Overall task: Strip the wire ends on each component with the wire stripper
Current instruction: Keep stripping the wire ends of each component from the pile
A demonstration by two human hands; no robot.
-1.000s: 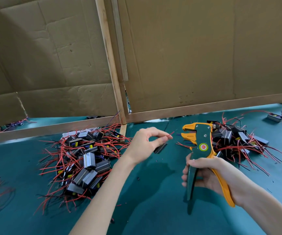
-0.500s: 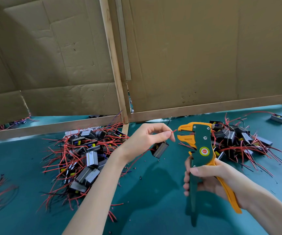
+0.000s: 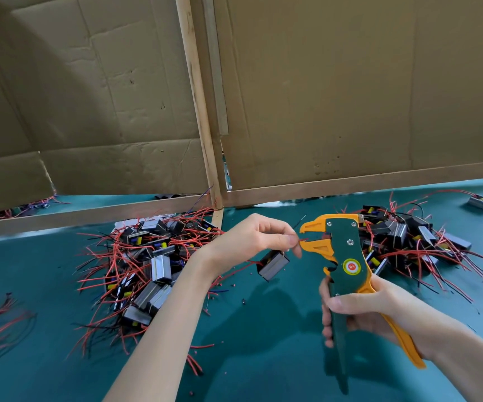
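A teal worktop [image 3: 263, 367] is running along under tall cardboard panels [image 3: 350, 97] framed in wooden strips. In the head view, the only one, it is carrying small black parts with red wires in two lots: the left heap [image 3: 147, 262] and the right heap [image 3: 408, 242] behind the tool. The left hand [image 3: 251, 239] is pinching a red wire [image 3: 303, 241] between thumb and forefinger close to its end, and the component [image 3: 273, 264] it belongs to is hanging just below that hand, clear of the surface. The right hand [image 3: 359, 309] is wrapping its fingers round both handles of the orange and green wire stripper [image 3: 347, 250], holding it upright with the jaws standing apart and the wire tip sitting right at their mouth. The step in hand appears to be feeding the wire end in; the next move is likely calling for pushing the tip a little deeper, holding it straight, then squeezing the handles. A round red and yellow sticker [image 3: 351, 266] on the tool is showing two letters, possibly "DX", too small to read for certain; no other writing is showing.
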